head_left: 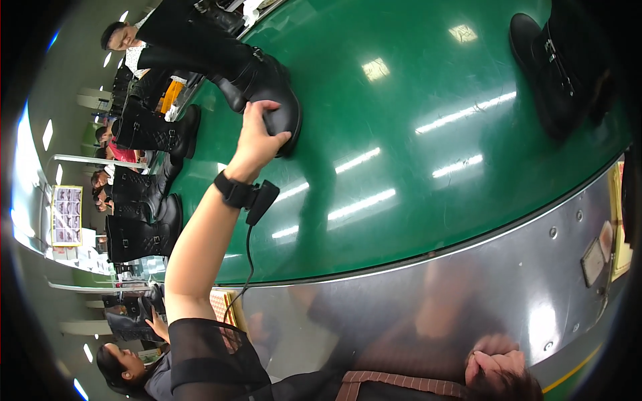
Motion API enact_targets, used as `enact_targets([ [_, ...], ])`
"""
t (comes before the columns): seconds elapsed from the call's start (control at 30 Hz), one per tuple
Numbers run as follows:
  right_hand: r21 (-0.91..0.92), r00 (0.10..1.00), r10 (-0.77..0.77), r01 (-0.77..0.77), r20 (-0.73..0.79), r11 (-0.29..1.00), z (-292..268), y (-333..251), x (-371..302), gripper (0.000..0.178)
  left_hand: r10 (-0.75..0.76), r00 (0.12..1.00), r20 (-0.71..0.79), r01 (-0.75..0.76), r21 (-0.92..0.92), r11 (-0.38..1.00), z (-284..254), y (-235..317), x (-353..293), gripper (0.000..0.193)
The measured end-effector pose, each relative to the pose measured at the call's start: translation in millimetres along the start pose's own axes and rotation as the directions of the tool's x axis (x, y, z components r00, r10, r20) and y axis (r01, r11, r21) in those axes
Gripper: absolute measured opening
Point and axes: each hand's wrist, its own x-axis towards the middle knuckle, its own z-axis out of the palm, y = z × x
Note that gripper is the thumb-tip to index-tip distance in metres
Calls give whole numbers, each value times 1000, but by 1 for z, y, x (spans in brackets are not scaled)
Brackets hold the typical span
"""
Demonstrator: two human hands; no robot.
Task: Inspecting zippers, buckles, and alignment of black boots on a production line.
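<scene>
Head view: left hand (pixel 253 142) has thumb and fingers pinching the toe of a black boot (pixel 273 85), thumb on the near side, fingertips over the top; the boot lies at the upper end of the reach, toe in the grip, shaft running up and left from it; rounded smooth toe, soft leather-like sheen, buckled strap across the ankle, tall plain shaft; another dark toe (pixel 231 95) sits just left of the grip; below the grip, a black wristband (pixel 234 191) with a boxy module (pixel 263 202) and thin cable (pixel 250 257); under and right of the grip, glossy green surface (pixel 414 224), scuffed, mirroring ceiling lights; left of the grip, upright black boots (pixel 137 237) with quilted panels and metal buckles; far right of it, black footwear (pixel 555 73) with metal fittings; nearer the body, brushed metal rim (pixel 401 297), curved, reflective, with bolts; right hand (pixel 493 361) well below and right, near that rim, fingers look curled, dim, can't tell if it holds anything; lower left, a co-worker (pixel 130 367) handles a dark boot (pixel 127 322).
</scene>
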Motion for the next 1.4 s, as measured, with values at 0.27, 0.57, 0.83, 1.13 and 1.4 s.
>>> enact_targets([
  [0.27, 45, 942, -200, 219, -269, 975, -7, -2, 39, 18, -194, 981, 9, 187, -308, 933, 5, -2, -11, 118],
  [0.57, 108, 841, -101, 186, -531, 977, 26, 7, 9, 14, -86, 851, -518, 128, 44, 991, 35, 1, 17, 117],
  [0.83, 91, 847, -112, 185, -520, 979, 22, 4, 9, 13, -338, 851, -403, 465, 277, 841, 45, 33, 44, 102],
  [1.13, 135, 898, -101, 174, -429, 975, 7, 0, 10, 22, -276, 920, -278, 316, 109, 943, 30, -1, 46, 98],
  [1.4, 107, 919, -103, 155, -381, 982, 15, 6, 3, 16, -37, 990, 138, 55, -132, 990, -3, -18, -22, 123],
])
